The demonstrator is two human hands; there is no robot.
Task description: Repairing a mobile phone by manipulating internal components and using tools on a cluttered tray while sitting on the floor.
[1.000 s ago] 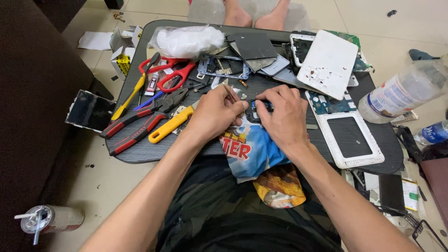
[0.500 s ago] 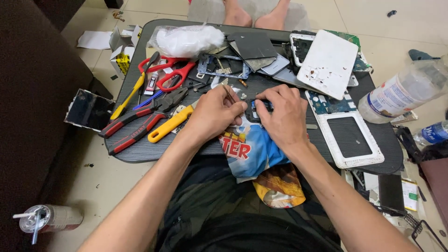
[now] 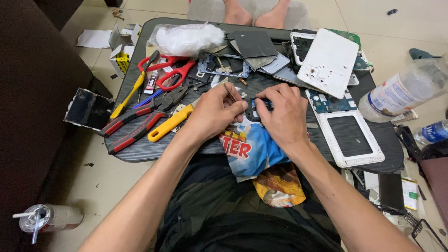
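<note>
Single head view, looking steeply down, close over cluttered table (image 3: pixel 140 150).

Both hands meet at the middle of a dark counter (image 3: pixel 140 149). The left hand (image 3: pixel 215 112) pinches thin tweezers (image 3: pixel 232 93); the right hand (image 3: pixel 285 114) presses on a small dark part (image 3: pixel 258 106) between them. Red-handled pliers (image 3: pixel 135 126), a yellow-handled tool (image 3: pixel 169 123) and red scissors (image 3: pixel 173 74) lie left; a white tablet shell (image 3: pixel 347 135) lies right.
</note>
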